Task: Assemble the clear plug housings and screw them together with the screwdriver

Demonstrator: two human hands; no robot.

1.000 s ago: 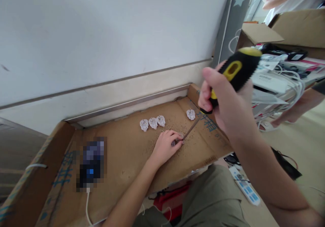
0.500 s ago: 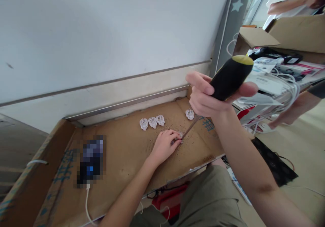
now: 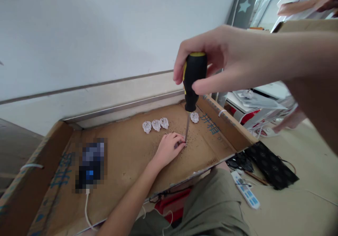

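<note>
My right hand (image 3: 208,65) grips the black and yellow handle of a screwdriver (image 3: 194,84), which stands nearly upright. Its shaft points down to the fingertips of my left hand (image 3: 169,148). Those fingers are closed around a small part on the cardboard, mostly hidden beneath them; it looks like a white plug piece. Three white plug pieces (image 3: 155,124) with metal pins sit in a row behind my left hand. Another white plug piece (image 3: 194,117) lies to the right, behind the screwdriver's shaft. Small dark specks surround the working spot.
A cardboard tray (image 3: 118,193) with raised sides forms the work surface. At its left lies a blurred-out phone (image 3: 91,165) on a white cable. A power strip (image 3: 245,190) and a black panel (image 3: 271,165) are on the floor at right. Another person (image 3: 308,4) stands behind a cardboard box.
My right hand has swung over the top of the screwdriver, its forearm now coming from the right. The screwdriver has gone from leaning right to nearly upright. My left hand stays in place.
</note>
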